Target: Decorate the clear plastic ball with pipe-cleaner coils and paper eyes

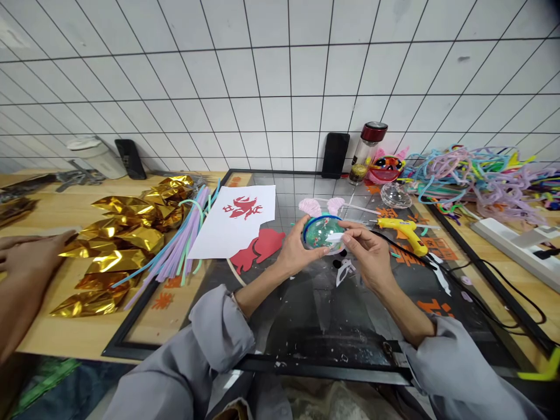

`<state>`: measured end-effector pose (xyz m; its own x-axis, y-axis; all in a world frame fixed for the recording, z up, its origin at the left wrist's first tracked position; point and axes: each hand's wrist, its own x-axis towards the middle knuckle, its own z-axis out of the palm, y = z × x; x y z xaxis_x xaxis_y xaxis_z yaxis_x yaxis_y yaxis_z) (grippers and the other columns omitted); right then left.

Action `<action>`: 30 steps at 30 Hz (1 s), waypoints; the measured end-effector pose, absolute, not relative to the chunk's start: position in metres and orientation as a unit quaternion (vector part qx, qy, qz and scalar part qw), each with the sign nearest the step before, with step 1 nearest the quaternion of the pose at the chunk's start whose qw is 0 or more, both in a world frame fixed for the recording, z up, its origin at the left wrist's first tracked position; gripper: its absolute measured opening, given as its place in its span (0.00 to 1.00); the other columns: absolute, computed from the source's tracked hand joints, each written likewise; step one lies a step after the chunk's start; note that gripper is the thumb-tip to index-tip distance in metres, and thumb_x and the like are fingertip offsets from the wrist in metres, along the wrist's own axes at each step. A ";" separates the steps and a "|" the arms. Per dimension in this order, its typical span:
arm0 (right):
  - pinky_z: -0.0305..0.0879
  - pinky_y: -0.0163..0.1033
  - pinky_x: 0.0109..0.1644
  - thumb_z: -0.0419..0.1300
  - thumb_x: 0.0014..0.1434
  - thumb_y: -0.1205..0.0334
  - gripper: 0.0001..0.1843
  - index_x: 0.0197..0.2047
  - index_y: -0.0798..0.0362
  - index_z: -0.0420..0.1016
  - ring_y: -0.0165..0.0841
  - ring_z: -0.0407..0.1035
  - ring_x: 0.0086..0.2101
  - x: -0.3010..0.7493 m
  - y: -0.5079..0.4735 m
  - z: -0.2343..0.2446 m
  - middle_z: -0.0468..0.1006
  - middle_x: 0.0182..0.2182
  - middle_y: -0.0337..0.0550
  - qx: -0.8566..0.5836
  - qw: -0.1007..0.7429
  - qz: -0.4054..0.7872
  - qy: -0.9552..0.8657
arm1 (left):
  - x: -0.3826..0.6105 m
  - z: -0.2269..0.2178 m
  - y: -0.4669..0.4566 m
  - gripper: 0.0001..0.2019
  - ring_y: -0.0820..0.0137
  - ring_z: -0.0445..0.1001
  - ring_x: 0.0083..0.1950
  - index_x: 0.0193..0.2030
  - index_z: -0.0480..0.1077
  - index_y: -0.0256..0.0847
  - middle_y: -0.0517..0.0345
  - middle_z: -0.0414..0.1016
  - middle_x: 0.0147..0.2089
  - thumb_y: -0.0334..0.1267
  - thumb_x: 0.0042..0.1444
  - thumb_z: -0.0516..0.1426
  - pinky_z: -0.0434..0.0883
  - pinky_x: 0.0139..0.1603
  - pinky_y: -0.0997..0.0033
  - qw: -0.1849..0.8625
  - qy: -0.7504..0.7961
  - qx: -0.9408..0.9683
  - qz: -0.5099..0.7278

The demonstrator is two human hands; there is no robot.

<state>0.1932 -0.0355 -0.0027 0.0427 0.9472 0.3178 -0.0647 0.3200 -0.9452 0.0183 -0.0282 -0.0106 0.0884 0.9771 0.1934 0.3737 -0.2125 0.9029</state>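
Observation:
My left hand point(295, 252) is closed around a round clear ball with a blue rim and greenish inside point(321, 232), held above the black glass mat point(315, 315). Two pink fuzzy ears point(321, 205) stick up behind the ball. My right hand point(366, 248) pinches a small white paper piece point(336, 238) against the front of the ball. Both sleeves are grey.
A yellow glue gun point(402, 229) lies right of my hands, its black cord trailing right. White paper with a red cutout point(238, 219) and red paper shapes point(258, 248) lie left. Gold foil point(126, 233), pipe cleaners point(476, 172), a jar point(367, 151), two phones. Another person's hand point(30, 256) at far left.

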 end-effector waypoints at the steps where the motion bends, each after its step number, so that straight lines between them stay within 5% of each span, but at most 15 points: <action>1: 0.60 0.48 0.55 0.65 0.51 0.59 0.04 0.27 0.49 0.77 0.39 0.69 0.48 0.193 -0.035 -0.003 0.78 0.45 0.45 -0.401 0.601 0.422 -0.548 | 0.018 -0.010 -0.028 0.45 0.52 0.61 0.65 0.65 0.55 0.38 0.41 0.60 0.66 0.47 0.40 0.67 0.61 0.63 0.50 0.348 0.521 0.650 0.431; 17: 0.63 0.45 0.52 0.66 0.51 0.59 0.03 0.28 0.48 0.78 0.37 0.71 0.46 0.195 -0.036 -0.005 0.79 0.43 0.44 -0.402 0.611 0.431 -0.528 | 0.019 -0.020 -0.022 0.56 0.50 0.56 0.68 0.68 0.46 0.39 0.39 0.53 0.69 0.51 0.34 0.70 0.59 0.65 0.50 0.431 0.494 0.627 0.420; 30: 0.63 0.41 0.49 0.67 0.50 0.60 0.03 0.28 0.48 0.78 0.35 0.70 0.45 0.192 -0.038 -0.003 0.79 0.42 0.42 -0.385 0.626 0.450 -0.508 | 0.023 -0.013 -0.028 0.50 0.52 0.62 0.63 0.63 0.50 0.39 0.41 0.59 0.63 0.46 0.35 0.69 0.62 0.61 0.51 0.363 0.505 0.638 0.454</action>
<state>0.1924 -0.0383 -0.0025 0.0788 0.9542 0.2887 -0.1724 0.2983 -0.9388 0.0232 -0.0281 -0.0129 0.0771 0.9741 0.2124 0.3137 -0.2259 0.9223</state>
